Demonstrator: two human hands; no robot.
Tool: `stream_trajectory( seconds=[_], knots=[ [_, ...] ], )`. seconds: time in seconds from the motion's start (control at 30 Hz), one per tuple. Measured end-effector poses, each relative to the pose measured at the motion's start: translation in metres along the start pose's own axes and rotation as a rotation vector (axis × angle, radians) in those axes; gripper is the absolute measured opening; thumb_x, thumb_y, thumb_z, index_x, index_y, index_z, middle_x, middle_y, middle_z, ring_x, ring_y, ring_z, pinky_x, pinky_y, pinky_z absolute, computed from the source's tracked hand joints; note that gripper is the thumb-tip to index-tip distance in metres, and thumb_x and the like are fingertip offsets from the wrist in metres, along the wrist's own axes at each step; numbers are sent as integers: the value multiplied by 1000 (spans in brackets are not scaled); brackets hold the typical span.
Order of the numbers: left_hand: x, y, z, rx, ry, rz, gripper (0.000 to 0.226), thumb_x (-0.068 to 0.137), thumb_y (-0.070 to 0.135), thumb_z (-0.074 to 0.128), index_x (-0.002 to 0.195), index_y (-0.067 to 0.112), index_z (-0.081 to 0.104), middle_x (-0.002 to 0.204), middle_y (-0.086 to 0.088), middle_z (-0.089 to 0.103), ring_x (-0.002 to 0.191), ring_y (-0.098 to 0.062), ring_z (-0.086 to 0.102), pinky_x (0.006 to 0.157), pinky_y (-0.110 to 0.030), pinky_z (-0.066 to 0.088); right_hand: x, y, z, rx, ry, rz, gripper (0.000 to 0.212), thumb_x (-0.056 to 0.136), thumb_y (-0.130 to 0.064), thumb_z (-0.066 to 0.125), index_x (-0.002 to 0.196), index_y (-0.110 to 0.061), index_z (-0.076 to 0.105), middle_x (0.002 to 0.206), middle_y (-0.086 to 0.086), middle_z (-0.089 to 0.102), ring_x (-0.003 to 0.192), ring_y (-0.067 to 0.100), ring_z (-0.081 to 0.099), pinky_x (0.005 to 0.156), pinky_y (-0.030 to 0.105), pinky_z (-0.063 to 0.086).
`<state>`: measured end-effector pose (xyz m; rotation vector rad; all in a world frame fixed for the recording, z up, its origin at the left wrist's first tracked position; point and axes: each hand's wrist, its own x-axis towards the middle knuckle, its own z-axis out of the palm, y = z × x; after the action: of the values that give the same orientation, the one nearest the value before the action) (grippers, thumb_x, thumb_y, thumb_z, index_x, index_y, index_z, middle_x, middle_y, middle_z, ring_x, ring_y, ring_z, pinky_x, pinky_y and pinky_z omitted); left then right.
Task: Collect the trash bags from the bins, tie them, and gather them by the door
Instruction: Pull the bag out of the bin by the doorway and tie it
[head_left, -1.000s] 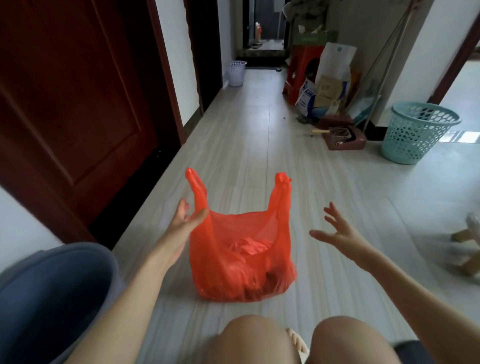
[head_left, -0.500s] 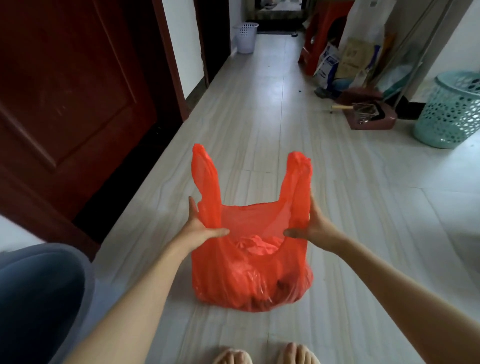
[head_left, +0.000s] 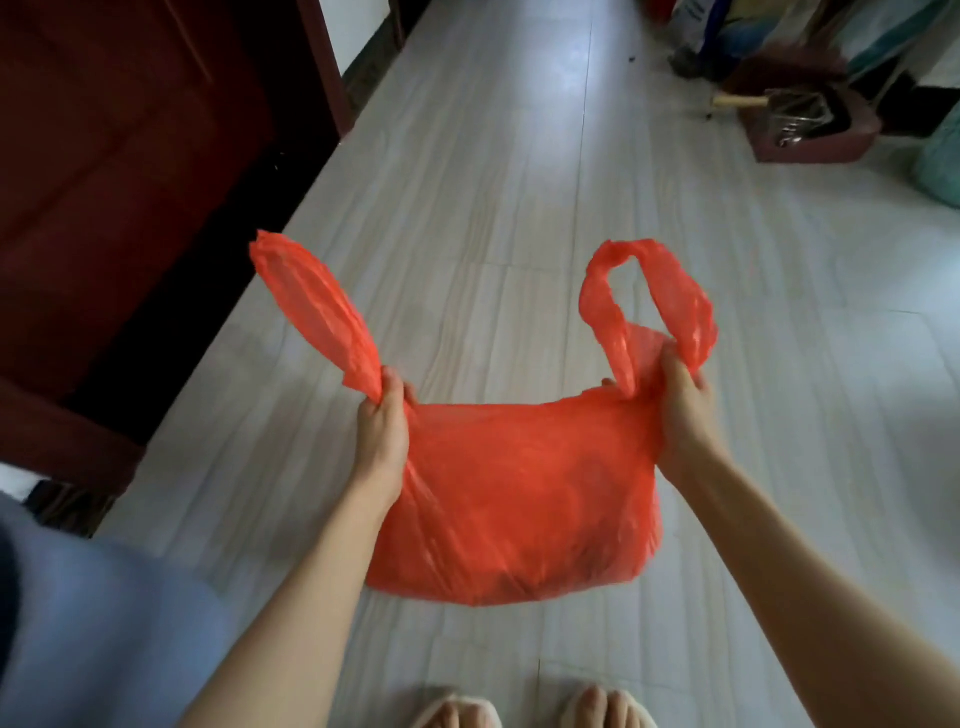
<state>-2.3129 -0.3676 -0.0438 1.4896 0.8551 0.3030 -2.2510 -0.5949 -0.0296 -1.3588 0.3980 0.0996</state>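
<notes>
An orange plastic trash bag sits on the pale tiled floor just in front of my feet, with dark trash showing through its lower part. My left hand grips the base of the bag's left handle, which sticks up and to the left. My right hand grips the base of the right handle loop. Between my hands the bag's mouth is pulled flat and closed.
A dark red door fills the left side. A blue-grey rounded object lies at the lower left. A dark red dustpan and clutter stand at the far right, beside a teal basket. My slippered feet show at the bottom.
My hands closed on the bag's two handles and pulled them apart, stretching the mouth flat. The view has tilted down and closer to the bag.
</notes>
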Motion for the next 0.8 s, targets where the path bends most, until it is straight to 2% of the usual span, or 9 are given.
stream_trajectory(
  seconds=[0.1, 0.17, 0.27, 0.37, 0.43, 0.53, 0.6, 0.67, 0.8],
  knots=[
    [3, 2, -5, -209, -194, -117, 16, 84, 10, 58, 72, 19, 56, 55, 8, 57, 58, -9, 54, 69, -26, 44, -2, 8, -7, 25, -137, 48, 44, 87, -47, 52, 119, -17, 57, 97, 10, 67, 86, 24, 66, 81, 42, 56],
    [9, -5, -15, -251, -358, -182, 24, 67, -2, 59, 86, 14, 60, 57, 6, 60, 56, -7, 58, 63, -21, 49, -3, 6, -16, 14, -226, 55, 33, 87, -25, 58, 116, -8, 57, 81, 5, 72, 71, 18, 69, 68, 33, 58],
    [9, -11, -32, 126, -399, -14, 17, 84, -3, 57, 94, 10, 62, 79, -5, 60, 78, -17, 57, 79, -30, 45, -8, 4, -29, -279, -242, 13, 14, 85, 2, 55, 95, -5, 63, 72, 0, 72, 67, 16, 68, 64, 31, 56],
    [4, -8, -38, 684, -196, 312, 26, 90, 19, 57, 76, 0, 66, 77, -26, 66, 78, -32, 63, 66, -27, 35, -10, 6, -35, -460, -102, -43, 13, 86, 0, 57, 97, -5, 61, 74, 2, 62, 68, 18, 59, 66, 34, 50],
    [-3, -4, -36, 764, -94, 426, 43, 91, 26, 54, 59, -2, 58, 64, -27, 63, 68, -35, 63, 57, -28, 27, -10, 10, -35, -416, -18, -32, 12, 87, -6, 57, 99, -7, 60, 74, 0, 60, 67, 15, 56, 65, 31, 49],
    [-14, 1, -27, 220, -71, 270, 39, 92, 21, 54, 53, 17, 49, 43, 9, 52, 49, -7, 50, 53, -27, 31, -11, 19, -35, -334, 10, 104, 12, 87, -12, 57, 99, -10, 60, 75, 2, 61, 69, 16, 56, 71, 33, 49],
    [-22, 11, -19, -234, -228, 38, 28, 93, 22, 48, 73, 16, 67, 66, 12, 70, 62, -2, 60, 71, -26, 46, -14, 26, -35, -321, -1, 191, 9, 87, -10, 57, 96, -7, 60, 74, 5, 60, 68, 17, 55, 69, 34, 48],
    [-27, 18, -13, -444, -432, -164, 46, 96, 30, 35, 76, 22, 76, 85, 6, 76, 76, -11, 66, 85, -31, 48, -18, 33, -36, -312, -11, 244, 7, 87, -7, 56, 92, -6, 60, 73, 7, 59, 67, 18, 55, 68, 33, 47],
    [-22, 11, -2, -653, -397, -289, 62, 97, 43, 32, 42, 17, 45, 40, 2, 45, 46, -18, 58, 77, -41, 48, -23, 39, -39, -210, -22, 330, 11, 88, -13, 58, 95, -6, 62, 69, 4, 68, 66, 16, 63, 69, 32, 52]
  ],
)
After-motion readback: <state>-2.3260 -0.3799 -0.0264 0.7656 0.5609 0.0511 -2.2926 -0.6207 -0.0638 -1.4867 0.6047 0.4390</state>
